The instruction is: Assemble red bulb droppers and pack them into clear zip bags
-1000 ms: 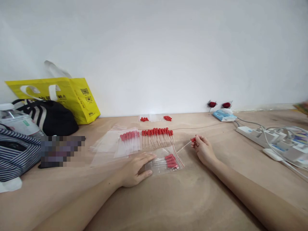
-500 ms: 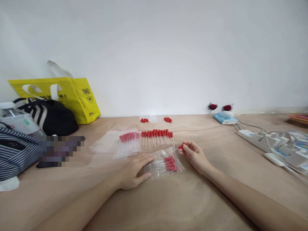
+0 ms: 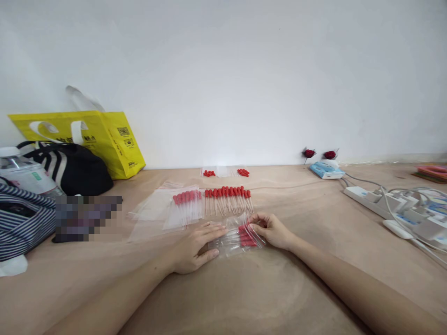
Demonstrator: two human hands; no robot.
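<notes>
A clear zip bag (image 3: 228,249) lies on the table between my hands, with several red-tipped sticks (image 3: 247,236) inside, red ends to the right. My left hand (image 3: 195,246) rests on the bag's left end, thumb and fingers apart. My right hand (image 3: 270,229) is at the bag's open right edge, fingers pinched round a red-tipped stick that is mostly hidden by the fingers and film. Just behind stands a row of loose red-tipped sticks (image 3: 228,197) laid side by side. Left of it, more red-tipped sticks (image 3: 186,199) show under or in clear bags (image 3: 153,204).
Small bags with red pieces (image 3: 209,173) lie by the wall. At the left are a yellow bag (image 3: 129,156), a black bag (image 3: 84,172) and a striped bag (image 3: 28,223). A blue packet (image 3: 326,170) and a power strip (image 3: 366,202) with cables sit at the right.
My right hand has moved left to the bag's mouth, taking the red-tipped stick into it. My left hand has stayed on the bag.
</notes>
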